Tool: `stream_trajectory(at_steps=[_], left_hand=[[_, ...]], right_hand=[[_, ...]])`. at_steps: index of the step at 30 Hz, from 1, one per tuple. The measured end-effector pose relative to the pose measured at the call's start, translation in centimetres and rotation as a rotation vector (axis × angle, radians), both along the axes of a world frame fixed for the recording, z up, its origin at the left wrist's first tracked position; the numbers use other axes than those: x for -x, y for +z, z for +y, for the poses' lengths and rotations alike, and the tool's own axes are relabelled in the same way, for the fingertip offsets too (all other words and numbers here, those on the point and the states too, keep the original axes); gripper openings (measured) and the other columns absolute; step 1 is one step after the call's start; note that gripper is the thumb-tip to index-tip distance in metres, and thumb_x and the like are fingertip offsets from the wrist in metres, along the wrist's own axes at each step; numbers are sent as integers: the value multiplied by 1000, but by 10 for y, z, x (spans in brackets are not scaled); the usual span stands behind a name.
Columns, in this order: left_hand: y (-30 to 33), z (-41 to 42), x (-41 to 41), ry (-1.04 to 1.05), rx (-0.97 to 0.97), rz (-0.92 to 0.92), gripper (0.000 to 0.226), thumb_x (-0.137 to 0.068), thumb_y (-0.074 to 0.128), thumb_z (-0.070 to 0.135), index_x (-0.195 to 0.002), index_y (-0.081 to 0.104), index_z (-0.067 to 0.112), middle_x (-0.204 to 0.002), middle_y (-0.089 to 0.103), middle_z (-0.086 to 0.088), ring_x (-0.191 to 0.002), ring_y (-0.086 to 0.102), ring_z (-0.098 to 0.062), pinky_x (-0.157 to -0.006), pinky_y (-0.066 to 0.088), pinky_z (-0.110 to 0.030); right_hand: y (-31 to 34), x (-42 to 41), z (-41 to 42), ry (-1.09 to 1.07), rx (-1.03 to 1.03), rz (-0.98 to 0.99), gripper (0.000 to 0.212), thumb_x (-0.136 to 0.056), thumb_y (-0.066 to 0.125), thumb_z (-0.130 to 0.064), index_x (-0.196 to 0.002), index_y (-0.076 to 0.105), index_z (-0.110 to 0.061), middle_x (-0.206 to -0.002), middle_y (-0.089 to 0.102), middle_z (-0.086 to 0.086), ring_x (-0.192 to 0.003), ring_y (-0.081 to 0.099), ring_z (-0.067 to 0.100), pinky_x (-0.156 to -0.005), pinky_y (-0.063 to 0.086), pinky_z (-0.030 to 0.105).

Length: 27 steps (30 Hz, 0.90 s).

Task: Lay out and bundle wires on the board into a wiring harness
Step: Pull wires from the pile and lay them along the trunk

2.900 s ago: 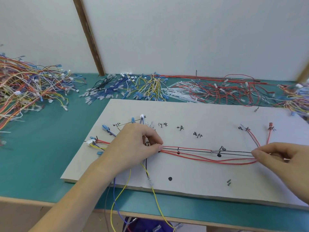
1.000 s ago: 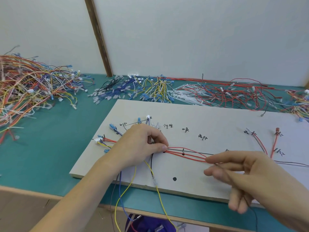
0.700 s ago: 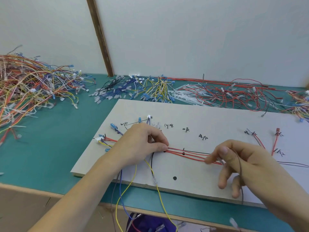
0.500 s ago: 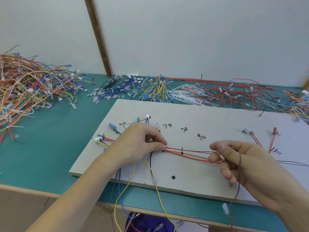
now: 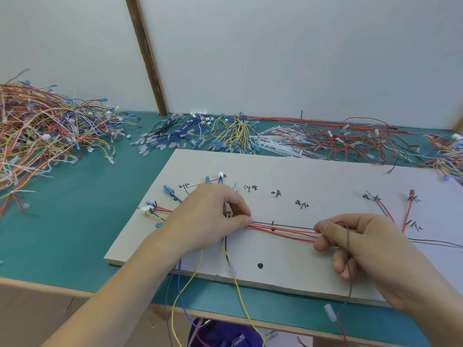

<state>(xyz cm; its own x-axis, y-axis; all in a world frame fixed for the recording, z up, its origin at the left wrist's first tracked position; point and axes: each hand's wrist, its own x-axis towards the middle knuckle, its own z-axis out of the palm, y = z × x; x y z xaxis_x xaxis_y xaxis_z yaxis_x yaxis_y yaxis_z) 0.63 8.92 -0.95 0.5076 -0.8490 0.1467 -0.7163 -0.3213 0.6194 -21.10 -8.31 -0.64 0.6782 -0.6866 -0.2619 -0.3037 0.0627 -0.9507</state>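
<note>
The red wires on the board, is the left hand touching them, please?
Touching: the head view shows the left hand pinching the red wires at its fingertips.

**Evenly lit, wide-angle view with soft shadows and bent edges**

The scene is bright under soft, diffuse light with no visible lamp and no harsh glare. The pale board point(image 5: 313, 176) and white wall point(image 5: 275, 51) look flat and evenly lit. Faint, soft-edged shadows sit beneath the left hand point(image 5: 213, 221) and right hand point(image 5: 363, 246). The middle is reasonably sharp: handwritten marks on the board can be seen, though not crisply. Toward the left edge, the heap of tangled wires point(image 5: 37, 136) softens into smeared colour. Wide-angle distortion tilts the brown wall strip point(image 5: 146, 56) and bows the teal table point(image 5: 62, 221) at the frame's edges. Both forearms near the bottom look slightly soft.
</note>
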Motion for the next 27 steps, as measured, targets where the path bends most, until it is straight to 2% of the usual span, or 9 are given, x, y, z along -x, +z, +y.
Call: stream_trajectory(at_steps=[2, 7, 11, 15, 18, 21, 25, 27], left_hand=[[0, -5, 4, 8, 30, -27, 4, -82, 83, 35, -83, 79, 35, -82, 65, 28, -72, 57, 4, -62, 38, -9], [3, -24, 16, -80, 14, -19, 4, -83, 81, 33, -86, 80, 36, -81, 68, 23, -84, 58, -4, -73, 45, -19], [5, -36, 18, -134, -29, 1, 10, -83, 79, 23, -84, 81, 33, -79, 73, 19, -71, 60, 2, -61, 40, -6], [7, -38, 15, -178, -38, 29, 11, -84, 79, 20, -83, 82, 31, -66, 68, 26, -62, 57, 7, -56, 38, -3], [6, -38, 15, -234, -48, 56, 14, -88, 77, 17, -90, 82, 29, -76, 73, 17, -65, 57, 3, -59, 39, -5], [4, -38, 13, -260, -55, 59, 15, -90, 75, 16, -94, 82, 29, -83, 75, 12, -71, 60, -3, -63, 41, -8], [2, -38, 10, -271, -68, 71, 14, -91, 75, 17, -96, 82, 29, -86, 74, 13, -78, 62, -8, -67, 45, -12], [1, -38, 10, -272, -72, 64, 14, -91, 75, 18, -96, 82, 30, -87, 74, 13, -79, 62, -7, -68, 47, -13]], right_hand=[[2, -4, -2, 3, 50, 21, 16, -96, 66, -9, -92, 70, 6, -75, 73, 21, -34, 49, 21, -32, 40, 24], [9, -14, -12, 52, 199, 127, 20, -97, 65, -9, -82, 71, 3, -69, 74, 16, -34, 50, 20, -34, 42, 24], [16, -22, -23, 148, 310, 250, 21, -94, 67, -13, -77, 72, -2, -66, 75, 10, -33, 47, 17, -35, 39, 21], [25, -35, -40, 221, 383, 354, 27, -92, 70, -21, -70, 73, -5, -65, 75, 8, -31, 43, 13, -35, 33, 17], [31, -49, -53, 265, 429, 439, 32, -89, 75, -31, -66, 74, -9, -64, 74, 6, -33, 42, 13, -37, 32, 16], [34, -63, -61, 279, 477, 503, 32, -82, 81, -42, -66, 76, -15, -69, 73, 15, -43, 44, 20, -45, 34, 22], [34, -80, -62, 297, 481, 531, 29, -80, 86, -31, -65, 76, -7, -61, 72, 12, -40, 53, 14, -39, 37, 17], [37, -86, -61, 316, 500, 576, 28, -79, 87, -30, -67, 77, -6, -57, 71, 8, -42, 56, 12, -41, 40, 18]])
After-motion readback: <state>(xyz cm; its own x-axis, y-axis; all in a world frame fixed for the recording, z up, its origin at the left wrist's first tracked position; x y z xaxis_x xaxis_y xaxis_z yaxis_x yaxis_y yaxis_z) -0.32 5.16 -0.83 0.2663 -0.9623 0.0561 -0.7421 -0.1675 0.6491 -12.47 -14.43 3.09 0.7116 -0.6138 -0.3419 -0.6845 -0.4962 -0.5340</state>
